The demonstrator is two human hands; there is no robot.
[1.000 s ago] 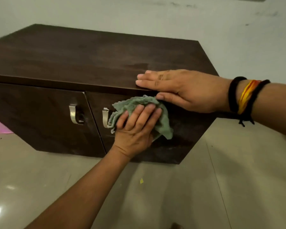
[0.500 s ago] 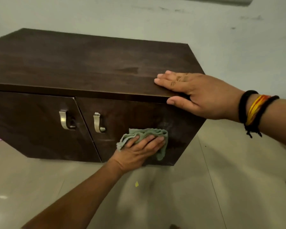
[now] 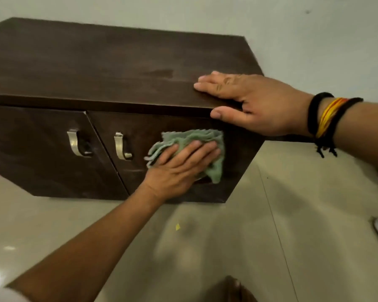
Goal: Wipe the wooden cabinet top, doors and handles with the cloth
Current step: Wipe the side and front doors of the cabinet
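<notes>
Flat left hand (image 3: 179, 168) presses cloth (image 3: 196, 140), partly hidden beneath it, on right door (image 3: 144, 171); right hand (image 3: 253, 101) spread on cabinet top (image 3: 96, 68).

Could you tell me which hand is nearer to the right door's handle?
Left. The left hand presses the cloth on the right door just right of the handle; the right hand rests up on the cabinet top, farther right.

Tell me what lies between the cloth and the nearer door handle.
Only bare dark door: the head view shows nothing between the cloth under the left hand and the handle, which the cloth does not touch.
</notes>
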